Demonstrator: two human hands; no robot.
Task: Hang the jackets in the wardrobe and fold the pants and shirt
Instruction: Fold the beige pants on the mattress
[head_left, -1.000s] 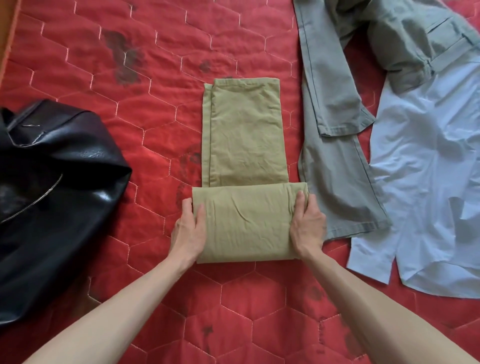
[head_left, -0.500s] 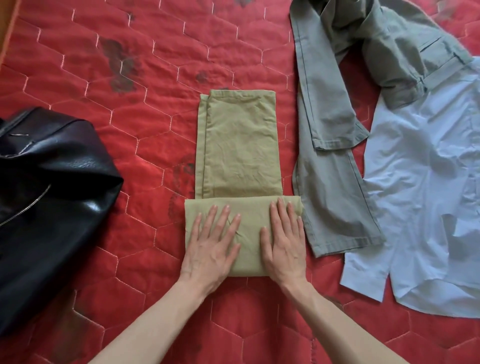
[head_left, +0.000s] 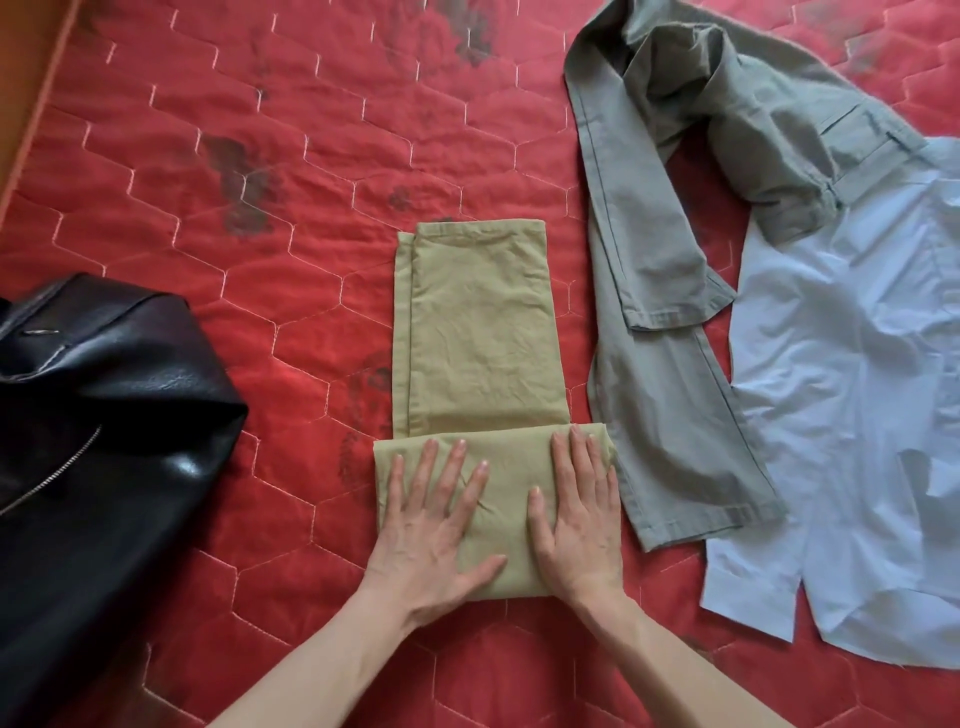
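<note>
While both palms lie flat on it, we see the khaki pants (head_left: 475, 332) mid-bed, folded into a long narrow strip with the near end turned back over itself into a wider band. Left hand (head_left: 434, 525) rests on the left half of that band, fingers straight and spread, thumb out along the near edge. Right hand (head_left: 579, 514) rests on the right half, fingers straight and close together, tips near the band's far edge. Neither hand curls round any cloth. Fabric is lightly creased, with a seam line down the strip's left side.

Just right of the pants, apart from them, we see grey-green pants (head_left: 675, 291) lying crumpled. Their upper part overlaps a pale blue shirt (head_left: 841, 415) spread at far right. A black leather jacket (head_left: 98, 441) with a zip lies at left, well apart. Everything sits on a red quilted bedcover (head_left: 311, 156) with dark smudges.
</note>
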